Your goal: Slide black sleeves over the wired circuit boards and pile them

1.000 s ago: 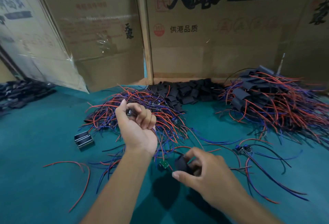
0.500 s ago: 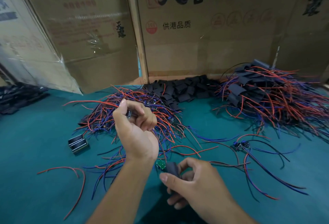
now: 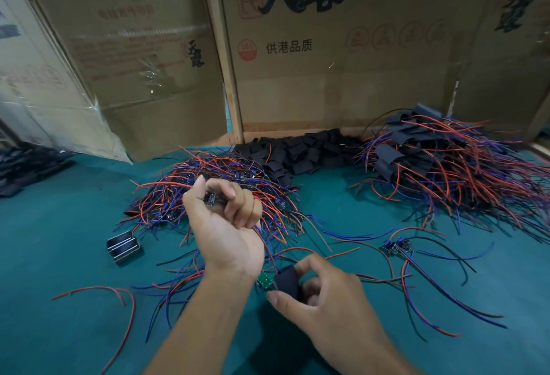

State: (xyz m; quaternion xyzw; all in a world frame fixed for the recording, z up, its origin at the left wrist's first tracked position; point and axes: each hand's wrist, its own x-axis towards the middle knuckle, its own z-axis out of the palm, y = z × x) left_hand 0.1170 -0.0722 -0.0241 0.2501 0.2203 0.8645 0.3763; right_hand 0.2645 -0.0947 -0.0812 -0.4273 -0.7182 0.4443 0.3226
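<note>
Now I see the black sleeve [image 3: 287,282] pinched in the right hand [image 3: 324,300], just beside a green circuit board [image 3: 265,280]. Left hand [image 3: 223,222], fist raised above it, grips wires [image 3: 269,251]. Bare green table [image 3: 59,300] lies left.

— What colour is that counter [image 3: 59,285]?
— Teal green, plain all over. The tangle of wires [image 3: 214,193] at twelve o'clock from the hands is red, blue and purple.
— And the heap [image 3: 446,166] at two o'clock?
— Same red and blue, with black sleeves mixed in. The loose sleeve pile [image 3: 303,151] between them is solid black.
— The little board [image 3: 265,280]?
— Bright green, beside a black sleeve [image 3: 287,282]. Cardboard boxes [image 3: 342,76] behind are brown with black characters and red stamps.
</note>
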